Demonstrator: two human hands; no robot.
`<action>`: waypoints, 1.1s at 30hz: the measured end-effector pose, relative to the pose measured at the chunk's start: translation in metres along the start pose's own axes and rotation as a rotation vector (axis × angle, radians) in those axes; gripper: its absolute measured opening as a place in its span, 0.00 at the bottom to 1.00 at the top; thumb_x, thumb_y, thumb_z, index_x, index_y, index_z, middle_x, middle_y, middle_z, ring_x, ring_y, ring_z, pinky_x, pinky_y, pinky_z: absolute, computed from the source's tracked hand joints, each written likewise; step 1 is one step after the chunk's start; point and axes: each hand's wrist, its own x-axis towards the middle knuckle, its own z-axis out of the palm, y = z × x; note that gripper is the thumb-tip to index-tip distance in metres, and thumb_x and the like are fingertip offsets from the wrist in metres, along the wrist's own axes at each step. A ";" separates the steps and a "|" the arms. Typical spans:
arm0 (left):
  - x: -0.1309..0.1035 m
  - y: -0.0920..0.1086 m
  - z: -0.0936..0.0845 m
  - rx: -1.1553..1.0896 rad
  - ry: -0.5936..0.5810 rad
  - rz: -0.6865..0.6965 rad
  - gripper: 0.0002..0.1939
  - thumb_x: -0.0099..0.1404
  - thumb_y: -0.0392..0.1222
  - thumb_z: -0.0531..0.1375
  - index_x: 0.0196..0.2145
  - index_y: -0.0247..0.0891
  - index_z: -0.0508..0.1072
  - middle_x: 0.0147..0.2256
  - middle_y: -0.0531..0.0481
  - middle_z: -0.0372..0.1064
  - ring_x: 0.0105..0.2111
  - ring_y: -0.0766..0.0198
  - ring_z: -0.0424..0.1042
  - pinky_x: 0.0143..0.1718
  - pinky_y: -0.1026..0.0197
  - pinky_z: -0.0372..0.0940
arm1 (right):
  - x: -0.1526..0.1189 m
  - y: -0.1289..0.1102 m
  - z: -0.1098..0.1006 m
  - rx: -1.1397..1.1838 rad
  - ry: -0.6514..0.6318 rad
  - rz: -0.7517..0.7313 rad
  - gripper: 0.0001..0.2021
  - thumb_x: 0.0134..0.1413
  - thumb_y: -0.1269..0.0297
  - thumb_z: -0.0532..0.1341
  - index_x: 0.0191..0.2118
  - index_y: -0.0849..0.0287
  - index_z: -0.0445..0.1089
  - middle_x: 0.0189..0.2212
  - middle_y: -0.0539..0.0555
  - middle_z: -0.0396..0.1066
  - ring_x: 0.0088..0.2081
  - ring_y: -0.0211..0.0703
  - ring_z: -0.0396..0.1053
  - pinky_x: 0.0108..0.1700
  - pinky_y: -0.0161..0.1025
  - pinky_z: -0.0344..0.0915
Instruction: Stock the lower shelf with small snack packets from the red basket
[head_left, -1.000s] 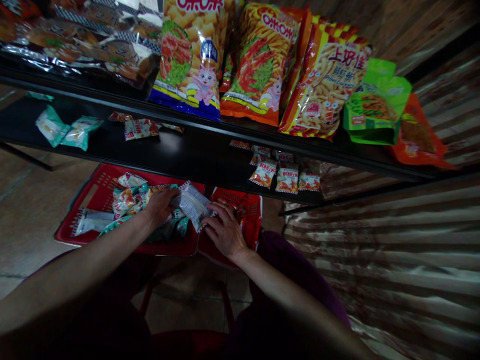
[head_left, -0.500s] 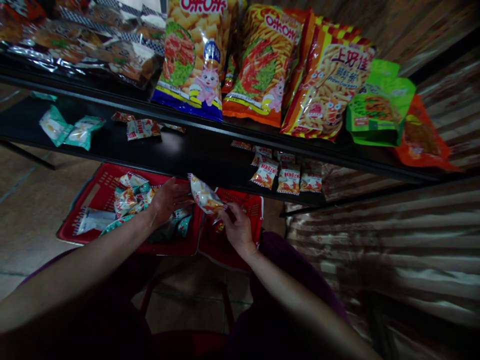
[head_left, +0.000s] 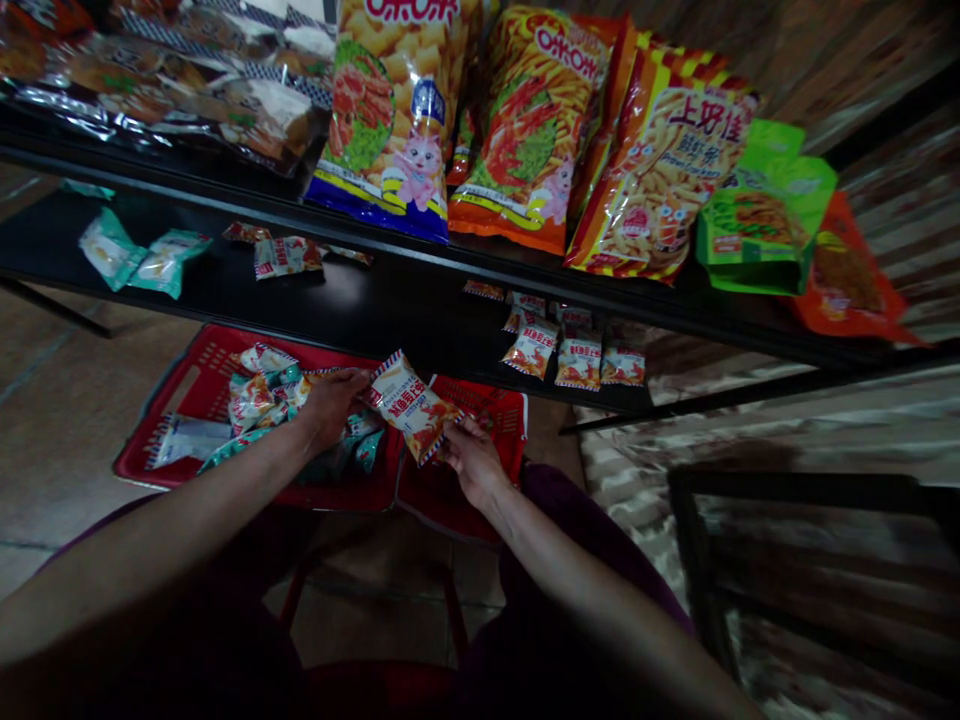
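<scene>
A small white and orange snack packet (head_left: 410, 403) is held between both hands, its printed face turned up. My right hand (head_left: 471, 455) pinches its lower right edge. At the packet's upper left end, my left hand (head_left: 335, 405) has its fingers closed on the edge. Below the hands are two red baskets. The left basket (head_left: 180, 385) holds several small teal, white and orange packets. The right basket (head_left: 512, 408) lies partly under the held packet and my right hand, so its contents are mostly hidden.
A black lower shelf (head_left: 405, 310) carries several white and orange packets (head_left: 578, 358) at right and teal packets (head_left: 169, 262) at left. Large snack bags (head_left: 517, 130) line the upper shelf (head_left: 247, 190). A dark frame (head_left: 810, 490) stands at the right.
The packet has turned so its printed face shows. My left hand, whose fingers were apart beside it, has closed on its left end. My right hand still holds it, slightly lower.
</scene>
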 end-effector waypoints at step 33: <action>-0.001 0.004 0.003 0.238 0.128 0.169 0.12 0.46 0.47 0.63 0.21 0.36 0.67 0.16 0.58 0.60 0.17 0.71 0.57 0.20 0.66 0.50 | -0.008 0.010 -0.004 -0.127 -0.211 0.141 0.17 0.31 0.63 0.71 0.33 0.58 0.71 0.31 0.48 0.75 0.34 0.37 0.72 0.41 0.37 0.67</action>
